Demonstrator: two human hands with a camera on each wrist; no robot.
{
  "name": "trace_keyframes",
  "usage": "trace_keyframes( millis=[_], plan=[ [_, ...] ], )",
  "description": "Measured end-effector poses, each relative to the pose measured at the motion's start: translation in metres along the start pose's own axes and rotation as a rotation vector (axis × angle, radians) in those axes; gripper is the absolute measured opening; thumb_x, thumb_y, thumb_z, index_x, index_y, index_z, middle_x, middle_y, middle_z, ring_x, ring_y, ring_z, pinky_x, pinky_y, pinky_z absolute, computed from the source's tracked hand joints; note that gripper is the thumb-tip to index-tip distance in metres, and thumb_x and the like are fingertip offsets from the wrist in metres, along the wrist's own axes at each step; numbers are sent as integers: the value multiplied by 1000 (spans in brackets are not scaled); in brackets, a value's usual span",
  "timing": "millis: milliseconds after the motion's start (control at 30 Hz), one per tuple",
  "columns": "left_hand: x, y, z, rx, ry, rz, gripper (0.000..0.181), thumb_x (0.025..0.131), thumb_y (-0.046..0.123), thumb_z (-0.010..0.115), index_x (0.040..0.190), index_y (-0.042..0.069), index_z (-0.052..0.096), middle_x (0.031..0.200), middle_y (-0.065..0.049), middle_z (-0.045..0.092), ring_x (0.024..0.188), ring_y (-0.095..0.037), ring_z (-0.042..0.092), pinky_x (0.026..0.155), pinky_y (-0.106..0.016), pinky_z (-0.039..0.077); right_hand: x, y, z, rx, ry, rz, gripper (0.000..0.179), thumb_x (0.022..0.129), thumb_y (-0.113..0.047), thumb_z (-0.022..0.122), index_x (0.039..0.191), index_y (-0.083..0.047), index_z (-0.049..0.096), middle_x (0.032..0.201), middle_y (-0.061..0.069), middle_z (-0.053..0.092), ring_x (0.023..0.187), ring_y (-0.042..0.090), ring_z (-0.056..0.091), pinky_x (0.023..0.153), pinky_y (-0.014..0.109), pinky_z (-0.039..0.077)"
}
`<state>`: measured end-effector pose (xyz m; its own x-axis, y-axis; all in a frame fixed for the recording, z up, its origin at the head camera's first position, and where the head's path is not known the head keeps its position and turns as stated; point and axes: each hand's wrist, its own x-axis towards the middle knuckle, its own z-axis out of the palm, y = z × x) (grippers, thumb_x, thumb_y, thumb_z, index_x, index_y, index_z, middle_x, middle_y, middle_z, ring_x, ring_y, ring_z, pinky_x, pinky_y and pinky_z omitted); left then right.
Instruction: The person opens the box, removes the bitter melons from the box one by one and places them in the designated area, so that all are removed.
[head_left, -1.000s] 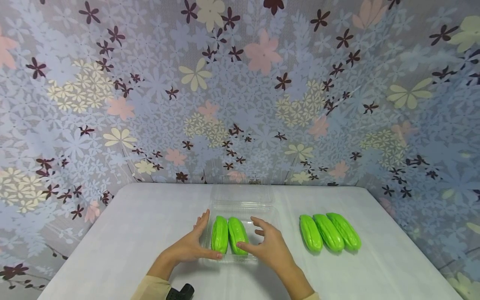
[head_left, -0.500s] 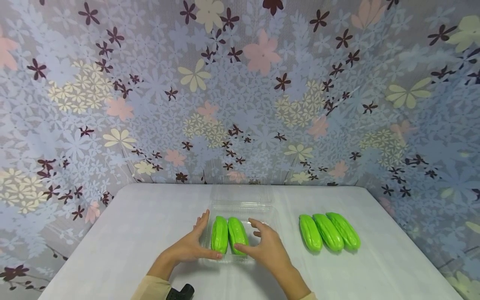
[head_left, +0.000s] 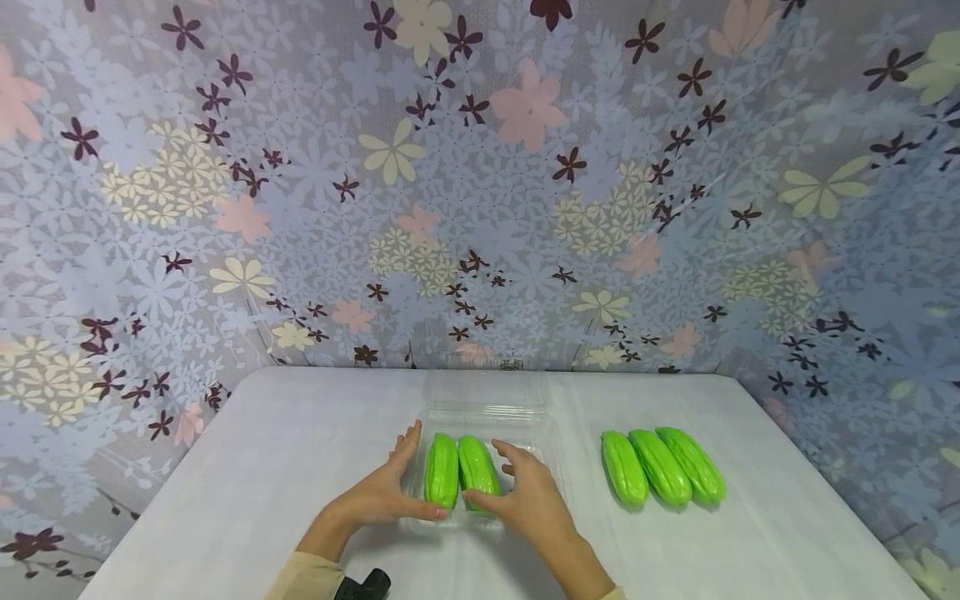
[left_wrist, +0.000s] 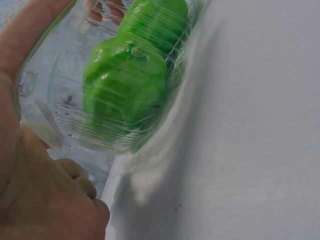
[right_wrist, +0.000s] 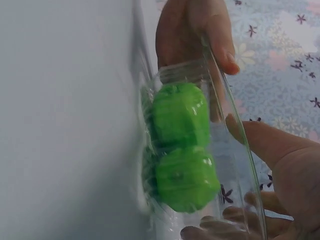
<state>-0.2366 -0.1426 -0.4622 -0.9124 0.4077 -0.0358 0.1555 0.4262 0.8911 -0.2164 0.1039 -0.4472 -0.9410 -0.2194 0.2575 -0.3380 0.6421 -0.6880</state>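
A clear plastic container (head_left: 528,432) stands on the table with its lid (head_left: 486,387) folded back. Inside lie two glossy green, ridged, cucumber-shaped vegetables, a left one (head_left: 441,471) and a right one (head_left: 477,467). My left hand (head_left: 378,492) holds the container's left near corner, thumb along the front rim and fingers by the left wall. Over the container's right side is my right hand (head_left: 534,500), fingers loosely curved and spread, thumb at the right vegetable's near end. Through the plastic, the right wrist view shows its fingers (right_wrist: 240,215) apart from the vegetables.
Three more green vegetables (head_left: 660,468) lie side by side on the white-covered table (head_left: 772,533), right of the container. A flower-patterned cloth (head_left: 480,183) hangs behind the table's back edge.
My right hand has shifted slightly left over the container, its thumb moving across the right vegetable's near end. My left hand, the container and the vegetables stay in place.
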Motion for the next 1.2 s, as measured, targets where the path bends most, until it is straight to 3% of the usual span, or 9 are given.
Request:
trace_keyframes(
  millis=[1200],
  plan=[
    [2, -3, 2, 12, 13, -6, 134, 72, 34, 93, 163, 17, -5, 165, -19, -11, 148, -42, -14, 112, -70, -2, 3, -3, 8, -36, -25, 54, 83, 71, -37, 92, 134, 6, 58, 129, 24, 62, 101, 39, 68, 83, 50, 57]
  ],
)
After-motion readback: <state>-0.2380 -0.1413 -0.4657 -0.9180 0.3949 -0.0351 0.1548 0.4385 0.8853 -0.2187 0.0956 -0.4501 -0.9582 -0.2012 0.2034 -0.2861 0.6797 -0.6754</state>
